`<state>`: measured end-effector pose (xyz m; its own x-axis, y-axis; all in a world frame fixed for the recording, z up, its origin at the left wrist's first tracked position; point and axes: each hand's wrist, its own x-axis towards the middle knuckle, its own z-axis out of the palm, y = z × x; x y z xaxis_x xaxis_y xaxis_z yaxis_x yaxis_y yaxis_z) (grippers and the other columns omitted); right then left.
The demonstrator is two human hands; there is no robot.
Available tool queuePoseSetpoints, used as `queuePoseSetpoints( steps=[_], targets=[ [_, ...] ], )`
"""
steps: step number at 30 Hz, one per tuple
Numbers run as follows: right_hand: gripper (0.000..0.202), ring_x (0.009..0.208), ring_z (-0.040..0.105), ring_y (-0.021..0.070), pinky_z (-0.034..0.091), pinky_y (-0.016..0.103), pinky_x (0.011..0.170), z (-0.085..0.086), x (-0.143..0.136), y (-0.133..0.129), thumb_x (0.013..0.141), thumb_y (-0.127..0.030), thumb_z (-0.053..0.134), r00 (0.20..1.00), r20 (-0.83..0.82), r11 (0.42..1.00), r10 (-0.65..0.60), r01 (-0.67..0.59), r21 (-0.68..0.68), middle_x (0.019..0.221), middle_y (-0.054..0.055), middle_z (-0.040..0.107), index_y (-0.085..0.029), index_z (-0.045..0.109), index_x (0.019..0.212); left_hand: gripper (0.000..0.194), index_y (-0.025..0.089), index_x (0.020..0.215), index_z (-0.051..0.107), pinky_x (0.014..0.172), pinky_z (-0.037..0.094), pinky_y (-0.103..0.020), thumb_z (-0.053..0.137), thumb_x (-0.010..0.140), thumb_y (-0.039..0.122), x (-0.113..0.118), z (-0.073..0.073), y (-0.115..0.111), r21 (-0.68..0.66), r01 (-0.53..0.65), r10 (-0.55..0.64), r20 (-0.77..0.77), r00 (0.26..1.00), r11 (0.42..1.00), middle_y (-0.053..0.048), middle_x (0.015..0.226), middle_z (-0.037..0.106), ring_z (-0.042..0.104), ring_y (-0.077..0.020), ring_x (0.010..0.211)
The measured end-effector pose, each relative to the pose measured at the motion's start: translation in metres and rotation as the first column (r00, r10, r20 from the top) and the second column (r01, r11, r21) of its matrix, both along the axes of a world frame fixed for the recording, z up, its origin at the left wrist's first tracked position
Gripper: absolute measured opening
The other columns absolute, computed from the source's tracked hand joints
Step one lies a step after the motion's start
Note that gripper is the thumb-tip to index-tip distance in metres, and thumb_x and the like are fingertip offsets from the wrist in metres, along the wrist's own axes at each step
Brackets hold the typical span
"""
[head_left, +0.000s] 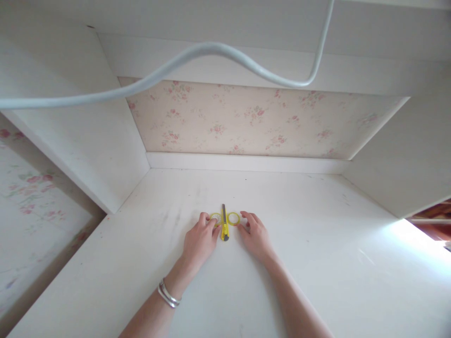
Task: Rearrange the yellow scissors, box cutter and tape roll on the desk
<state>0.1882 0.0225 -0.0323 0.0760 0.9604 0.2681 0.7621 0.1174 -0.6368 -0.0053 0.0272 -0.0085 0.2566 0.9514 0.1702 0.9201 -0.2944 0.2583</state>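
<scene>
A yellow-and-grey box cutter [225, 224] lies lengthwise on the white surface between my hands. Left of it is a small round piece with a yellow rim [215, 217] and fine markings inside. My left hand [199, 237] has its fingers curled round this piece, partly covering it. On the cutter's other side lies a second yellow-rimmed round piece [233, 218], pale inside. Beside its right edge is my right hand [257, 235], thumb and forefinger apart, the thumb at or very near the rim. A silver bracelet circles my left wrist.
The white surface [225, 291] has dark smudges and is bounded by a low back ledge [246, 163] and white side panels [77, 141]. A thick white cable [211, 48] crosses the upper view. Flowered wallpaper [229, 117] covers the back wall.
</scene>
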Motion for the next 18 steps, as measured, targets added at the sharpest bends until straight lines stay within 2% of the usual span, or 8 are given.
queuePoseSetpoints(
  steps=[5,9,14,18],
  targets=[
    [0.033,0.069,0.055,0.0126,0.046,0.029,0.068,0.0,0.001,0.002,0.081,-0.026,0.046,0.995,-0.086,0.999,-0.048,0.047,-0.018,0.103,0.004,0.059,-0.023,0.051,0.114,0.025,0.028,0.105,0.056,0.058,0.041,-0.021,0.036,0.092,0.036,-0.002,-0.001,0.008,-0.003,-0.028,0.029,0.11,0.994,1.0,-0.001,0.104,0.045,0.054,-0.0072,0.062],
    [0.031,0.068,0.055,0.012,0.045,0.029,0.069,-0.001,0.003,0.004,0.083,-0.025,0.042,0.991,-0.124,0.999,-0.049,0.049,-0.005,0.102,0.003,0.058,-0.022,0.051,0.112,0.025,0.029,0.108,0.056,0.066,0.044,-0.021,0.039,0.091,0.035,0.013,0.002,0.013,0.026,0.022,-0.028,0.253,0.967,0.999,-0.001,0.103,0.044,0.055,-0.0069,0.067],
    [0.039,0.075,0.057,0.0121,0.046,0.027,0.072,-0.002,0.006,0.003,0.079,-0.015,0.041,0.991,-0.13,1.0,-0.018,0.02,0.008,0.108,0.004,0.058,-0.024,0.054,0.115,0.025,0.03,0.105,0.059,0.062,0.044,-0.02,0.04,0.091,0.034,0.042,0.006,0.015,-0.015,0.113,-0.108,0.194,0.975,0.993,-0.001,0.099,0.045,0.055,-0.0073,0.066],
    [0.045,0.087,0.058,0.0132,0.046,0.025,0.074,0.0,0.005,0.0,0.078,-0.013,0.042,0.997,-0.061,0.998,0.052,-0.054,-0.021,0.117,0.001,0.055,-0.03,0.056,0.117,0.027,0.03,0.111,0.057,0.064,0.045,-0.021,0.042,0.089,0.033,0.044,0.004,0.014,-0.057,0.119,-0.107,0.187,0.977,0.991,-0.002,0.101,0.047,0.056,-0.0087,0.068]
  ],
)
